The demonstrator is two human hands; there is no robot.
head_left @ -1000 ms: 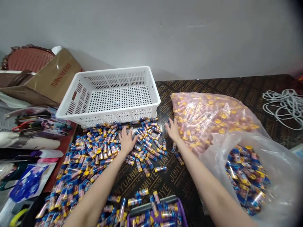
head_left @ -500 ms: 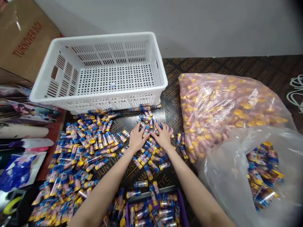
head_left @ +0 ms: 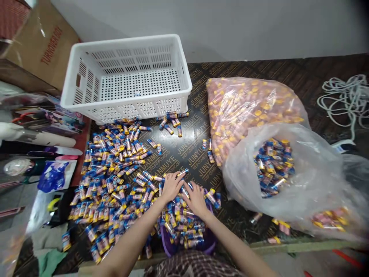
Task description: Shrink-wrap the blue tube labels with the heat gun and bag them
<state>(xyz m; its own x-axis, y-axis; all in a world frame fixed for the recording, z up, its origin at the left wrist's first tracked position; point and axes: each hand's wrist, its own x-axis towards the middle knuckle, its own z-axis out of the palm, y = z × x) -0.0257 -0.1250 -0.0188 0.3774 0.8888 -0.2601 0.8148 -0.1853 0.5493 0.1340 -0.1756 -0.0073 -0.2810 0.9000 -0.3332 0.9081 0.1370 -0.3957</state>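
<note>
Many small blue-and-yellow tubes (head_left: 115,184) lie spread over the dark table to the left of my arms. My left hand (head_left: 172,187) rests on tubes at the far edge of a purple basket (head_left: 165,242), fingers spread. Beside it, my right hand (head_left: 196,199) also has its fingers apart, touching tubes at the same edge. The basket is heaped with tubes and stands at the table's front, close to my body. Neither hand is closed round a tube.
A white slotted crate (head_left: 127,105) stands at the back. On the right are a bag of pink-and-yellow tubes (head_left: 248,104) and an open clear bag (head_left: 242,173) holding blue tubes. White cord (head_left: 343,96) lies far right; a cardboard box (head_left: 43,50) stands back left.
Both hands have drawn toward my body, and the tubes under them have moved to the basket. The view has shifted, showing more of the table's front edge.
</note>
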